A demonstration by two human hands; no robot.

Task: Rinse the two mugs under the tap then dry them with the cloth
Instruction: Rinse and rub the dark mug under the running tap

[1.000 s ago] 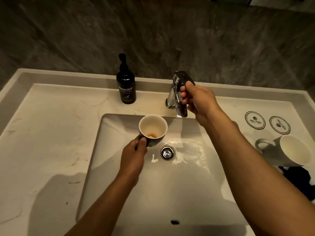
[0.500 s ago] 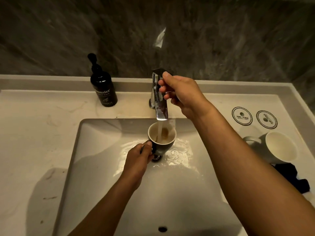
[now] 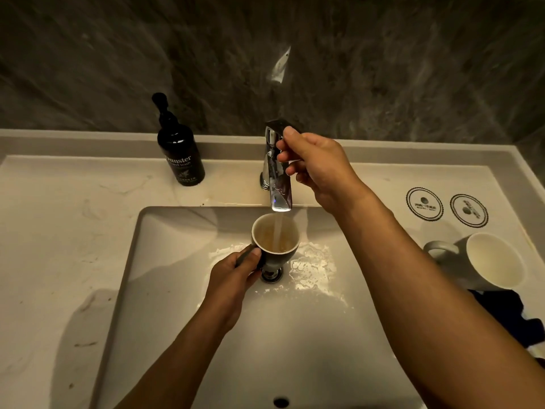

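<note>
Under the running tap (image 3: 278,172), left grip (image 3: 233,278) clamped on dark mug (image 3: 275,240) handle, right grip (image 3: 318,163) grasping the lever.

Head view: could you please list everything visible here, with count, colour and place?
dark mug: one, dark outside, pale inside, under the running tap, above the drain
white mug: one, white, on its side on the counter at right
cloth: one, dark blue, by the white mug
tap: one, chrome, behind the sink
sink: one, white, centre
bottle: one, black, left of tap
coasters: two, white, right counter
left hand: holds the dark mug's handle
right hand: grips the tap lever
</note>
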